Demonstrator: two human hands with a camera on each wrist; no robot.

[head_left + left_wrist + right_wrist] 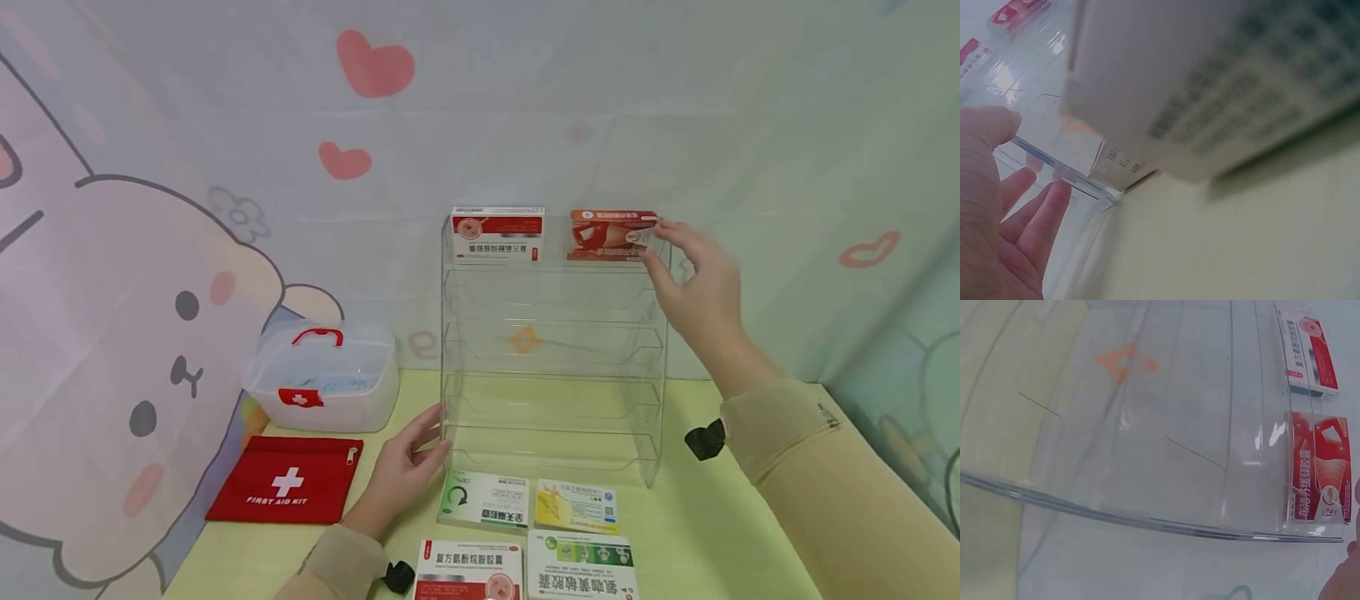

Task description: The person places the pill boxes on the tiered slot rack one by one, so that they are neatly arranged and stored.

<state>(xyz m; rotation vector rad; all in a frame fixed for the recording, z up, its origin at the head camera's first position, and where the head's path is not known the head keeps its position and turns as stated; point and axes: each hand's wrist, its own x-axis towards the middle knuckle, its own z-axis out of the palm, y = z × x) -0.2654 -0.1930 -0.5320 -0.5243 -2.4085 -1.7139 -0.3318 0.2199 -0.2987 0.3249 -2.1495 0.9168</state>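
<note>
A clear acrylic tiered rack (pixel 555 350) stands on the table. My left hand (pixel 405 467) holds its left side panel low down, thumb on one side and fingers on the other, as the left wrist view shows. On the top tier sits a red medicine box (pixel 611 236) at the right, with a white and red medicine box (pixel 498 236) at the left. My right hand (pixel 697 283) is at the red box's right end, index finger near its top corner and thumb lower, fingers apart. Only part of that hand (pixel 1342 575) shows in the right wrist view.
Before the rack lie a green-white box (pixel 487 500), a yellow-white box (pixel 577 506), another red-white box (pixel 468 571) and a white-green box (pixel 581 567). Left of it are a red first aid pouch (pixel 285 479) and a lidded plastic case (pixel 326 383). A printed curtain (pixel 525 125) hangs behind.
</note>
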